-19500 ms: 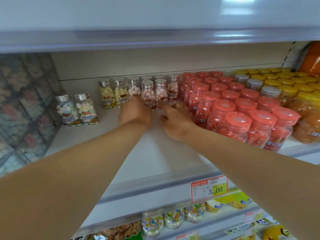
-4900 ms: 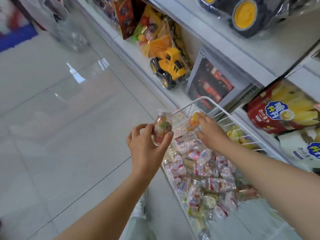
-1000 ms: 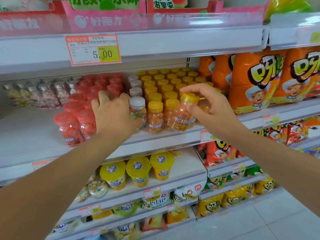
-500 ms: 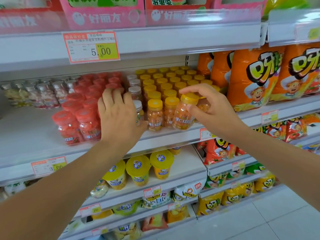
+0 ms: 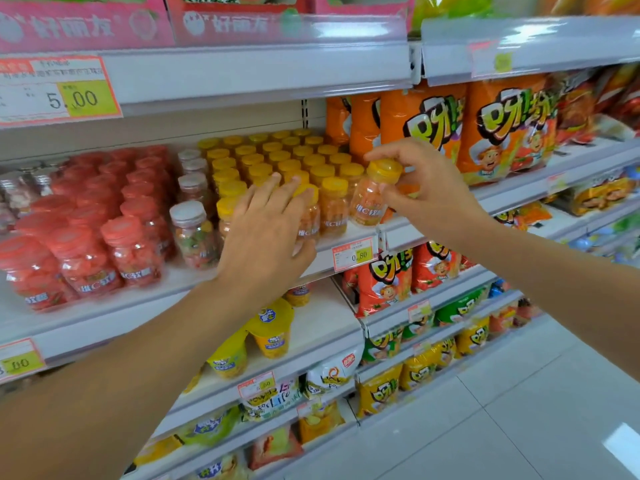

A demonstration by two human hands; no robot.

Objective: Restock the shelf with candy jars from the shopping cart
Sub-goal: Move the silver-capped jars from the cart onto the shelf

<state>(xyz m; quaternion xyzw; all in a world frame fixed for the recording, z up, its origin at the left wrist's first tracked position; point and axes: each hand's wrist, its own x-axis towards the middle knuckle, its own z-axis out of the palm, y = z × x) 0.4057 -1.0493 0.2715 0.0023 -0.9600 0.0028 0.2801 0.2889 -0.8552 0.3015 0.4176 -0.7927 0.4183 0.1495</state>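
Observation:
On the middle shelf stand rows of red-lidded jars, a short column of white-lidded jars and a block of yellow-lidded jars. My left hand lies with straight fingers against the front yellow-lidded jars, just right of the front white-lidded jar. My right hand grips a yellow-lidded jar of orange candy, tilted slightly, at the right end of the front row above the shelf edge.
Orange snack bags stand right of the jars on the same shelf. Pink boxes sit on the shelf above. Cups and snack bags fill the lower shelves. White tiled floor lies at the lower right.
My left hand has slid right, off the front white-lidded jar, which now stands uncovered, and onto the yellow-lidded jars. My right hand still holds its jar at the row's right end.

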